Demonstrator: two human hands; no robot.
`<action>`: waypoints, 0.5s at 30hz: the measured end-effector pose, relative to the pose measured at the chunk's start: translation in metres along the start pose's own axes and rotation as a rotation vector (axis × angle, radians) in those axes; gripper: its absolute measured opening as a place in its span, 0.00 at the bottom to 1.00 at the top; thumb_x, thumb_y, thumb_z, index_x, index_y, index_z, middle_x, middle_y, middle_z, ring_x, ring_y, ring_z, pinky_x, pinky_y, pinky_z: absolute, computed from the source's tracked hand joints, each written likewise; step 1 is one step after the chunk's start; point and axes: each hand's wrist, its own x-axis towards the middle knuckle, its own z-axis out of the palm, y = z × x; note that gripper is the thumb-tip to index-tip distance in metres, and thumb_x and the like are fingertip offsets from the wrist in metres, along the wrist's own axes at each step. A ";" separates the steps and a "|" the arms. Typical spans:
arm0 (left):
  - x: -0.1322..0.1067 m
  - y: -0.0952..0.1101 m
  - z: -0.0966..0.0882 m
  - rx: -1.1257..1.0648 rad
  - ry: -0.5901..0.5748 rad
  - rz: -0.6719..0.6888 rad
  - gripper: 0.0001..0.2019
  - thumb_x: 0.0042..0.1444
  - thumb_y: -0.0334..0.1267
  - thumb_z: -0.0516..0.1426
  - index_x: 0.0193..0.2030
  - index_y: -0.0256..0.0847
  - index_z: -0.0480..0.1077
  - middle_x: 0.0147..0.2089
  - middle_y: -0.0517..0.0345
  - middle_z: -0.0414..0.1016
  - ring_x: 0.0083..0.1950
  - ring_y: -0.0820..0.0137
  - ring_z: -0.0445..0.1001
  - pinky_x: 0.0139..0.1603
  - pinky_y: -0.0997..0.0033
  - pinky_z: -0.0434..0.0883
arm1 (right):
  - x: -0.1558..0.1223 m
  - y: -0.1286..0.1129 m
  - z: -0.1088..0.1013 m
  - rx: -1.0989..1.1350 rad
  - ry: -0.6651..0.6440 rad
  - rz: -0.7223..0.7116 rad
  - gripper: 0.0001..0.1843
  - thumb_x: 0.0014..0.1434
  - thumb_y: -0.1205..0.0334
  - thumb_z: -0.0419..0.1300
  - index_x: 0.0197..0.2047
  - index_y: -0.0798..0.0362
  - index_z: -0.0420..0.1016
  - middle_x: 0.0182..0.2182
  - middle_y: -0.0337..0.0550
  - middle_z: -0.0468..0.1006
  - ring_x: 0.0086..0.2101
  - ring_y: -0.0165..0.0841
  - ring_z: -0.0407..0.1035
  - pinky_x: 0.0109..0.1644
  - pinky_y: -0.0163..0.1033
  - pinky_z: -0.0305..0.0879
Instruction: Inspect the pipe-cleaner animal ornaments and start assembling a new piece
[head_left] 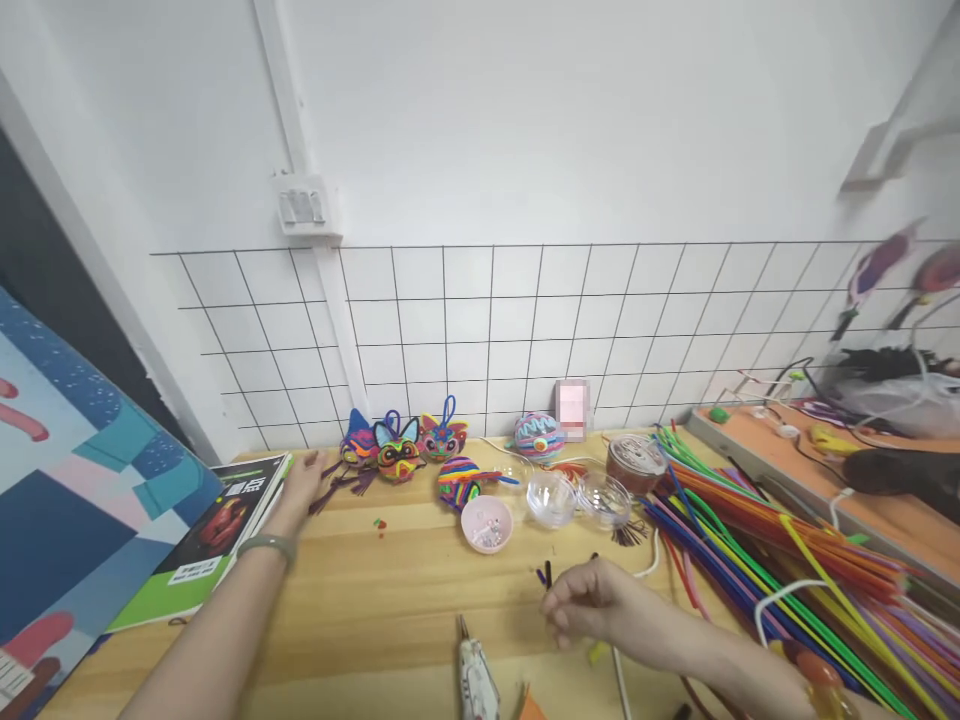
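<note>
Wooden tabletop (375, 600): the working surface, with its front middle given mostly to the right hand and a pointed tool.
Left hand: stretched forward along the right edge of a black-and-green magazine (225, 515); the fingers are too small and blurred to tell whether they grip or touch anything. That left hand (304, 482) lies just beside a row of three looped ornaments (397, 452).
Right hand (589, 605): low over the table, fingers curled and the gap to the thumb narrow; whether something small is pinched there cannot be told.
Short dark pieces (547, 575): just beyond the right fingertips, the nearest things to them.
Pointed tool (478, 685): probably a glue gun, lying left of the right hand, tip aimed away from the person. If it is hot, the wrist should pass well clear of the tip.
White cable (621, 685): near the right forearm; lifting the arm rather than sliding it would avoid a snag.
Pink bowl (469, 520): holds tiny pale bits and stands before a striped ball (457, 480); a low sweep could tip it.
Fine handling: short pieces probably answer best to a light fingertip pinch at one end, with the forearm steady.
</note>
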 end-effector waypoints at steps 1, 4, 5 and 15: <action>-0.003 0.001 -0.008 0.016 0.024 -0.006 0.12 0.49 0.42 0.53 0.33 0.33 0.67 0.40 0.41 0.74 0.45 0.59 0.72 0.44 0.63 0.67 | -0.002 0.001 -0.001 0.008 0.012 0.005 0.14 0.47 0.54 0.65 0.29 0.58 0.75 0.22 0.38 0.75 0.23 0.26 0.70 0.31 0.32 0.65; -0.018 0.009 -0.032 0.059 0.082 -0.013 0.12 0.52 0.42 0.47 0.26 0.37 0.65 0.29 0.49 0.74 0.34 0.63 0.72 0.35 0.66 0.67 | -0.009 0.001 -0.002 0.022 0.036 0.019 0.17 0.43 0.52 0.67 0.25 0.58 0.74 0.18 0.37 0.74 0.18 0.24 0.67 0.25 0.31 0.63; -0.026 0.012 -0.039 0.070 0.096 -0.007 0.13 0.52 0.43 0.46 0.24 0.38 0.64 0.27 0.52 0.73 0.31 0.65 0.71 0.33 0.68 0.66 | -0.011 0.002 -0.001 0.020 0.040 0.017 0.17 0.41 0.52 0.68 0.25 0.59 0.73 0.17 0.37 0.74 0.17 0.24 0.66 0.24 0.30 0.63; -0.123 0.029 -0.079 0.075 0.089 0.027 0.16 0.45 0.51 0.53 0.19 0.39 0.64 0.12 0.63 0.59 0.18 0.71 0.59 0.21 0.72 0.55 | -0.019 0.025 -0.010 -0.065 0.167 0.039 0.23 0.45 0.42 0.60 0.20 0.56 0.68 0.10 0.32 0.66 0.10 0.22 0.57 0.15 0.29 0.52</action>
